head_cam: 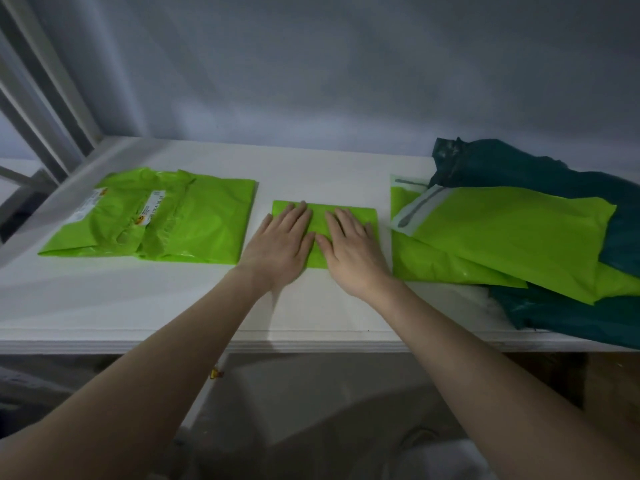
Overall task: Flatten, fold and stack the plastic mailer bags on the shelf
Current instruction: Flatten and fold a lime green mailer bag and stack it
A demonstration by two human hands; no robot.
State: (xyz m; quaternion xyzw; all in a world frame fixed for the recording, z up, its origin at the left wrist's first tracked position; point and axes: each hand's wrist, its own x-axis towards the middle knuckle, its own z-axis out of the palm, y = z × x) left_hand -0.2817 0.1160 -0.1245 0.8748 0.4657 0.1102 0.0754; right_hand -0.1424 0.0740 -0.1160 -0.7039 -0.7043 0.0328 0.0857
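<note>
Folded mailer bag (356,216): small, flat, lime-green rectangle.

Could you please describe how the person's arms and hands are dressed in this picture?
Both forearms are bare, with no sleeves in view. The left hand and the right hand wear no gloves, and no rings, watch or bracelet can be seen. Nails look short and unpainted.

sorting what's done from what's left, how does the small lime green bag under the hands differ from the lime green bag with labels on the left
The small folded lime green plastic bag looks smaller and smooth; the labelled lime green plastic bag looks larger and wrinkled. Left hand and right hand press the small one; nothing touches the labelled one. Both lie flat on the white shelf.
</note>
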